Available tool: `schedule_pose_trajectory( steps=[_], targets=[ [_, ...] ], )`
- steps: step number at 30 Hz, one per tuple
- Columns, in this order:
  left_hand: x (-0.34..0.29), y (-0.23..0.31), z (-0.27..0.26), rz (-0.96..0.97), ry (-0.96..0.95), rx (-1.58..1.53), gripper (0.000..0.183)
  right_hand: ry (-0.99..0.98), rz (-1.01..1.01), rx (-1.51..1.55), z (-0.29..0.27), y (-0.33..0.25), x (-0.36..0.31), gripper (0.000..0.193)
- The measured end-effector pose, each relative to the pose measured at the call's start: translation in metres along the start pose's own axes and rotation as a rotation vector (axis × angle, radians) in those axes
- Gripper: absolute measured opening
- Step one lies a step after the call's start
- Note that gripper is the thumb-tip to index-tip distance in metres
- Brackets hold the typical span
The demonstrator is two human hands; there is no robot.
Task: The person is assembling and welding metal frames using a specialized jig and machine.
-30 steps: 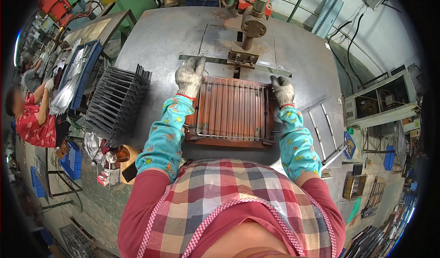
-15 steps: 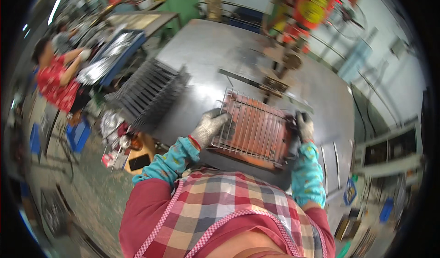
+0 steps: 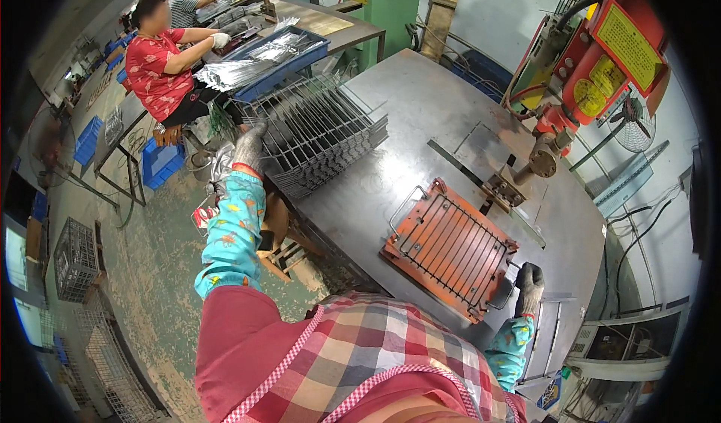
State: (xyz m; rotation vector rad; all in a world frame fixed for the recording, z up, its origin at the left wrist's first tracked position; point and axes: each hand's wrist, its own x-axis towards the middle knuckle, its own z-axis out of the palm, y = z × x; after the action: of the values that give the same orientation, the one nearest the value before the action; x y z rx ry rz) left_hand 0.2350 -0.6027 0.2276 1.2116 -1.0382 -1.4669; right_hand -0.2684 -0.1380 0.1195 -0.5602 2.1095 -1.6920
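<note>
Head view. The left hand [image 3: 248,147], gloved, is reaching out to the stack of wire grids [image 3: 319,134] at the left edge of the steel bench [image 3: 420,108]; its fingers are lying against the stack's near corner, and I cannot tell whether the grip is closing on a grid or only touching. The right hand [image 3: 529,288], also gloved, is resting at the lower right corner of the orange jig plate [image 3: 449,249], fingers curled at the plate's edge by the wire; whether it is pinching anything is not visible. 1 wire grid [image 3: 451,252] is lying flat in the jig, just in front of the red welding machine [image 3: 593,63]. Judgement: the work looks mid-cycle, with 1 grid seated and the stack to the left being attended to. Counts: 1 jig plate, 1 seated grid, 1 stack of many grids (too dense to count), 1 machine, 2 other people [image 3: 161,55] working at a far table with bundles of wire rods [image 3: 251,63].
</note>
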Motion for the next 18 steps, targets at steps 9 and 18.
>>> schedule_pose_trajectory(
  steps=[9, 18],
  targets=[
    [0.011, -0.009, -0.006, 0.113, 0.238, 0.825, 0.056, 0.024, -0.002, -0.031, -0.001, 0.001, -0.011, 0.024],
    [-0.006, -0.035, -0.032, 0.606, 0.32, 1.675, 0.045, 0.213, -0.027, -0.142, 0.003, 0.045, -0.01, 0.042]
  ],
)
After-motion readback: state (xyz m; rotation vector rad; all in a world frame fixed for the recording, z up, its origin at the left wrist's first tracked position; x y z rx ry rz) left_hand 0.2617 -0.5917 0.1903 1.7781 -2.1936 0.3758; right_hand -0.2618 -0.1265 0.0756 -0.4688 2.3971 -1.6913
